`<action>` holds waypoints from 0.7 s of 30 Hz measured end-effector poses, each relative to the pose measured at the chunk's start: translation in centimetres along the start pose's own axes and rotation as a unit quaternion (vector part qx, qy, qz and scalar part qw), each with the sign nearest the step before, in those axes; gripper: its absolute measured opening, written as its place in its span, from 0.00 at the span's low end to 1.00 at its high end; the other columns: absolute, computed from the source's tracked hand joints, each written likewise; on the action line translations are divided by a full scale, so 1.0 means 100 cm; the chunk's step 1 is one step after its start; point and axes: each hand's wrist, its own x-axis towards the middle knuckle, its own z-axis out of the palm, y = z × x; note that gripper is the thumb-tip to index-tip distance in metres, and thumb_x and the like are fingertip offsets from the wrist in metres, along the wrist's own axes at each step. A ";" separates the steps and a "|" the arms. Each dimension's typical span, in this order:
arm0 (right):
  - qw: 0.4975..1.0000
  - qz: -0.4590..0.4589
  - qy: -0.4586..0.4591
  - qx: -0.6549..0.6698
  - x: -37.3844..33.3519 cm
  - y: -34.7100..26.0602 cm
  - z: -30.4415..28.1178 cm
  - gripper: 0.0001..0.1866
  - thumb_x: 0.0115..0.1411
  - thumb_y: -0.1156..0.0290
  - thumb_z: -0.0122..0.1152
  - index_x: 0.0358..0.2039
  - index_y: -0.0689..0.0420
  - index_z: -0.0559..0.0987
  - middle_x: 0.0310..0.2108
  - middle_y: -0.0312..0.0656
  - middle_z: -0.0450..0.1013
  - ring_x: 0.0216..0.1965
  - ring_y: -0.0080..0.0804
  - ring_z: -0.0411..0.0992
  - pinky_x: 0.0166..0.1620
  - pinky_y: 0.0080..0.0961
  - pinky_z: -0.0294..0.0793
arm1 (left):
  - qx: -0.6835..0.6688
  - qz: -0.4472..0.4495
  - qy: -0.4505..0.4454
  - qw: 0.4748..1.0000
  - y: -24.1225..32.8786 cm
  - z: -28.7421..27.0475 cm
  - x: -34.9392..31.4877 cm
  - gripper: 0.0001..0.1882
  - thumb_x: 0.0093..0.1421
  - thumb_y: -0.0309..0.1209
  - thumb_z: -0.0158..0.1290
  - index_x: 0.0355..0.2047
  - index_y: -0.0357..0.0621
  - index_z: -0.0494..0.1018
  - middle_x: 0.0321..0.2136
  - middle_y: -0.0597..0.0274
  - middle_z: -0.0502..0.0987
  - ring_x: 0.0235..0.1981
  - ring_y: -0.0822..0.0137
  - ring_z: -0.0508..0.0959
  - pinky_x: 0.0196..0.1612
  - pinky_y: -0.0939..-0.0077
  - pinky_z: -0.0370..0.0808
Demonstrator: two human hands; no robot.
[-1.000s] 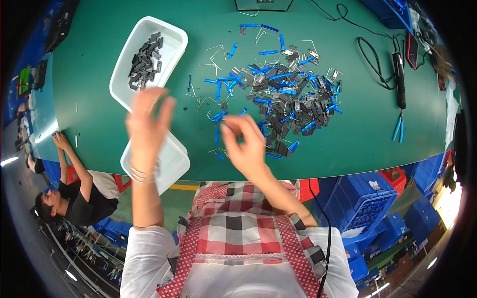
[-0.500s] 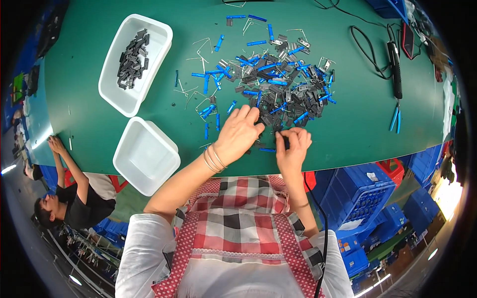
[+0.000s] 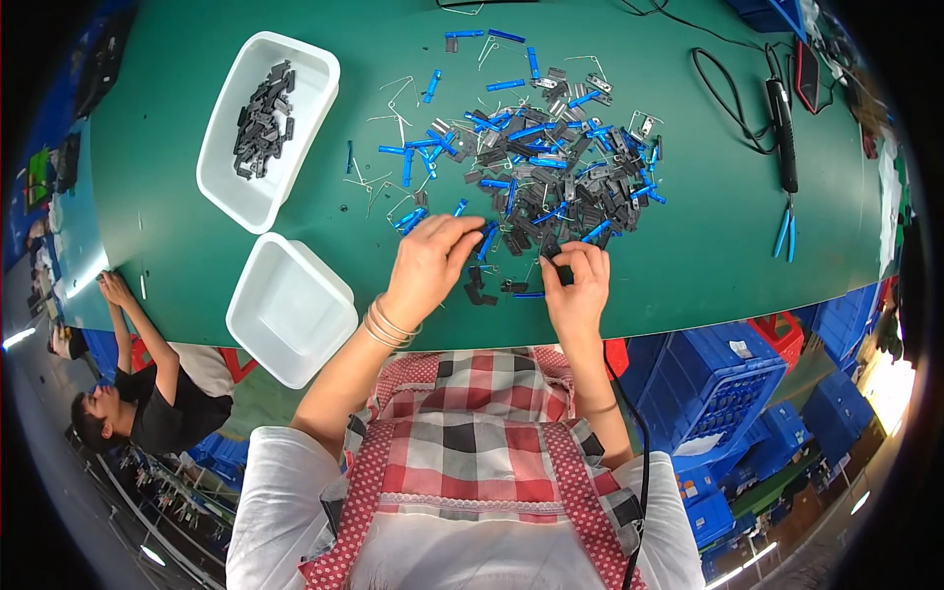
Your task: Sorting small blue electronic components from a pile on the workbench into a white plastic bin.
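A heap of small black plastic pieces (image 3: 615, 202) mixed with blue strips (image 3: 548, 162) and thin bent wires spreads over the green table. At the heap's near left edge is my left hand (image 3: 425, 265), its thumb and forefinger closed together. A dark piece and a blue strip (image 3: 487, 242) lie at those fingertips; whether they are held I cannot tell. My right hand (image 3: 578, 287) is closed at the heap's near edge, pinching a small black plastic piece (image 3: 552, 253). Between the hands lie a few loose black pieces (image 3: 479, 287).
A white tub (image 3: 217, 182) holding black pieces stands at the left, with a second white tub (image 3: 285, 320) nearer me. A black-handled tool (image 3: 783, 128) and blue-handled pliers (image 3: 785, 236) lie at the right. Another person (image 3: 162, 403) sits at far left.
My left hand has drawn back leftward from the heap, uncovering loose black pieces and a blue strip. My right hand has shifted slightly left and stays closed.
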 end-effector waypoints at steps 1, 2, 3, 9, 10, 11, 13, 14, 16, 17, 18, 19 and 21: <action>1.000 0.000 0.000 -0.001 0.000 0.001 0.000 0.10 0.45 0.79 0.70 0.25 0.59 0.75 0.32 0.42 0.75 0.37 0.43 0.70 0.42 0.37 0.70 | -0.009 -0.012 -0.010 1.000 0.003 0.001 -0.003 0.08 0.58 0.25 0.60 0.39 0.38 0.78 0.30 0.54 0.80 0.27 0.63 0.80 0.30 0.73 0.76; 1.000 -0.004 0.016 0.020 0.000 0.001 0.002 0.10 0.45 0.79 0.70 0.24 0.59 0.75 0.32 0.42 0.75 0.37 0.44 0.70 0.42 0.37 0.70 | -0.008 -0.014 -0.009 1.000 0.007 0.002 -0.005 0.08 0.58 0.25 0.60 0.39 0.38 0.78 0.30 0.54 0.80 0.27 0.63 0.80 0.30 0.73 0.76; 0.999 -0.008 0.033 0.040 0.000 0.002 0.003 0.10 0.44 0.80 0.69 0.24 0.59 0.75 0.32 0.43 0.75 0.37 0.45 0.70 0.41 0.37 0.71 | -0.059 -0.074 -0.023 0.995 0.012 0.003 -0.007 0.07 0.59 0.25 0.60 0.38 0.38 0.78 0.31 0.55 0.80 0.30 0.65 0.81 0.32 0.74 0.76; 0.917 0.147 0.017 0.371 -0.004 -0.029 -0.001 0.08 0.51 0.87 0.66 0.27 0.64 0.76 0.33 0.40 0.74 0.33 0.21 0.74 0.35 0.16 0.74 | -0.430 -0.278 -0.072 0.856 0.008 0.025 -0.026 0.12 0.64 0.26 0.54 0.47 0.38 0.72 0.41 0.56 0.80 0.43 0.64 0.81 0.44 0.71 0.78; 0.888 0.170 0.004 0.427 -0.006 -0.041 0.000 0.08 0.52 0.88 0.66 0.27 0.64 0.76 0.34 0.41 0.74 0.35 0.21 0.74 0.35 0.17 0.75 | -0.554 -0.317 -0.071 0.767 0.012 0.027 -0.028 0.12 0.66 0.27 0.50 0.49 0.37 0.69 0.43 0.57 0.78 0.44 0.65 0.80 0.46 0.69 0.79; 0.890 0.158 -0.018 0.428 -0.009 -0.049 0.002 0.08 0.50 0.87 0.67 0.27 0.64 0.76 0.35 0.42 0.75 0.35 0.24 0.76 0.37 0.18 0.76 | -0.664 -0.348 -0.068 0.659 0.014 0.027 -0.029 0.13 0.69 0.28 0.46 0.51 0.36 0.67 0.44 0.57 0.77 0.44 0.65 0.79 0.48 0.66 0.79; 0.956 0.024 -0.099 0.274 -0.012 -0.057 -0.001 0.13 0.47 0.82 0.71 0.34 0.62 0.79 0.39 0.44 0.75 0.36 0.35 0.76 0.39 0.26 0.77 | -0.699 -0.368 -0.060 0.611 0.015 0.026 -0.033 0.14 0.69 0.33 0.46 0.50 0.38 0.70 0.44 0.57 0.77 0.44 0.64 0.78 0.50 0.62 0.78; 0.972 -0.096 -0.067 0.206 -0.006 -0.063 -0.001 0.15 0.47 0.79 0.71 0.36 0.62 0.79 0.39 0.44 0.75 0.39 0.39 0.75 0.41 0.31 0.75 | -0.731 -0.387 -0.052 0.560 0.014 0.024 -0.034 0.17 0.70 0.39 0.45 0.48 0.39 0.72 0.45 0.57 0.76 0.44 0.63 0.78 0.52 0.57 0.76; 0.975 -0.081 -0.040 0.202 -0.006 -0.066 -0.003 0.15 0.47 0.79 0.72 0.38 0.61 0.80 0.38 0.44 0.75 0.40 0.40 0.73 0.41 0.30 0.73 | -0.745 -0.406 -0.030 0.528 0.009 0.022 -0.037 0.18 0.69 0.41 0.47 0.45 0.38 0.75 0.40 0.56 0.78 0.42 0.63 0.78 0.48 0.61 0.77; 0.979 -0.058 -0.028 0.195 -0.007 -0.060 -0.003 0.15 0.48 0.79 0.71 0.37 0.60 0.80 0.38 0.44 0.75 0.39 0.41 0.73 0.41 0.30 0.73 | -0.754 -0.401 -0.022 0.519 0.007 0.019 -0.036 0.18 0.69 0.41 0.48 0.44 0.37 0.75 0.38 0.55 0.79 0.41 0.63 0.79 0.47 0.63 0.77; 0.987 -0.076 -0.004 0.140 -0.004 -0.050 0.000 0.13 0.49 0.79 0.70 0.37 0.60 0.80 0.36 0.44 0.73 0.38 0.41 0.71 0.40 0.31 0.71 | -0.730 -0.437 -0.014 0.525 0.006 0.013 -0.036 0.17 0.69 0.40 0.48 0.42 0.36 0.75 0.36 0.55 0.79 0.38 0.63 0.79 0.44 0.67 0.76; 0.993 -0.092 0.000 0.068 0.001 -0.043 0.002 0.13 0.49 0.77 0.70 0.36 0.60 0.79 0.33 0.44 0.71 0.35 0.43 0.69 0.37 0.36 0.69 | -0.719 -0.418 0.002 0.555 0.004 0.005 -0.035 0.17 0.69 0.40 0.48 0.42 0.36 0.75 0.35 0.55 0.78 0.38 0.63 0.78 0.44 0.68 0.76; 0.996 -0.083 -0.009 0.018 0.006 -0.031 0.008 0.12 0.49 0.75 0.70 0.35 0.59 0.79 0.34 0.44 0.69 0.37 0.43 0.67 0.39 0.37 0.67 | -0.693 -0.374 0.050 0.614 0.004 -0.023 -0.024 0.16 0.70 0.37 0.46 0.40 0.34 0.73 0.34 0.54 0.76 0.37 0.64 0.76 0.41 0.70 0.75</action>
